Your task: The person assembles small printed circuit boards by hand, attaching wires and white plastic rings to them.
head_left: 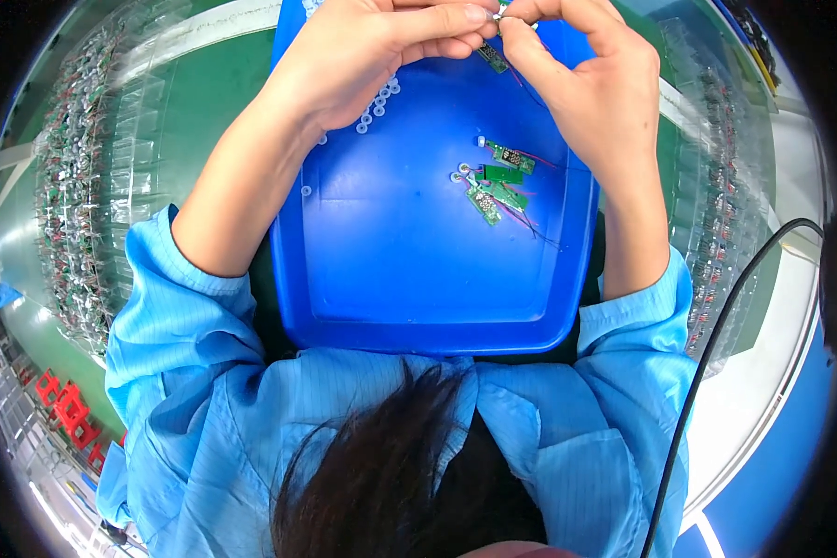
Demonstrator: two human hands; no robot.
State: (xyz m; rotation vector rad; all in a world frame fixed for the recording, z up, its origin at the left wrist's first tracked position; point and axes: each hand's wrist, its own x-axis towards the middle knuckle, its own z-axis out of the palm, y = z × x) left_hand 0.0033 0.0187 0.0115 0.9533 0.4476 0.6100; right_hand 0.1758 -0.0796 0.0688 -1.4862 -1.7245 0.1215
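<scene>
At the far edge of the blue tray (418, 279), my left hand (372, 46) and my right hand (591, 79) meet fingertip to fingertip. Both pinch a tiny whitish part (498, 16), mostly covered by the fingers. Just below the fingers shows a small green circuit board (492, 58) with thin wires; whether it is joined to the pinched part I cannot tell. Small white rubber-like rings (378, 104) lie in the tray beside my left wrist. Nearer, right of the middle, several green circuit boards (502, 181) with red and black wires and round white ends lie in a loose group.
Clear plastic trays packed with wired boards (70, 186) line the left of the green table (195, 121), and more wired boards (716, 177) stand on the right. A black cable (716, 344) curves down at the right. Red stools (70, 409) stand far left.
</scene>
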